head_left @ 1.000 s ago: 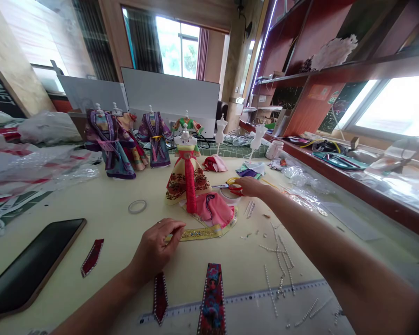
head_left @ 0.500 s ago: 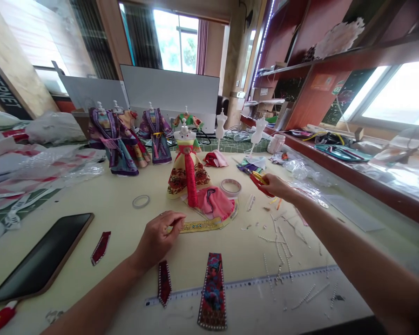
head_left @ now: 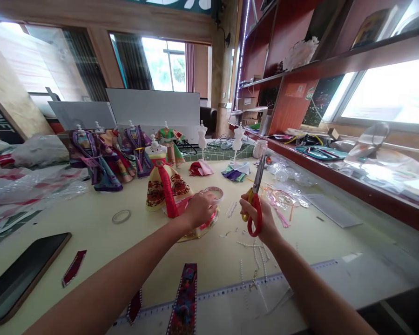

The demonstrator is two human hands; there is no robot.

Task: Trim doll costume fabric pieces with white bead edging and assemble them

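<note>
My right hand [head_left: 260, 218] is closed around scissors [head_left: 257, 181] with red and yellow handles, blades pointing up. My left hand [head_left: 200, 208] is over the pink cloth piece [head_left: 181, 204], close beside a roll of tape [head_left: 214, 190]. Its fingers are curled together with the tips hidden, so whatever they pinch cannot be made out. Left of that hand stands a small dress form in a yellow dress [head_left: 156, 186] with a long red ribbon [head_left: 168, 193] down its front. A patterned strip edged with beads [head_left: 185, 298] lies nearer me.
Dressed mini forms [head_left: 91, 158] stand at the back left, two bare white forms [head_left: 238, 142] at the back. A phone [head_left: 24, 274], a ruler [head_left: 226, 292], bead chains [head_left: 256, 253] and a grey ring [head_left: 121, 216] lie on the table. Shelves [head_left: 300, 153] line the right.
My left hand has moved right, from the yellow beaded strip to the pink cloth by the tape. My right hand has drawn the scissors back from the far cloths, blades now upward. The view has shifted right.
</note>
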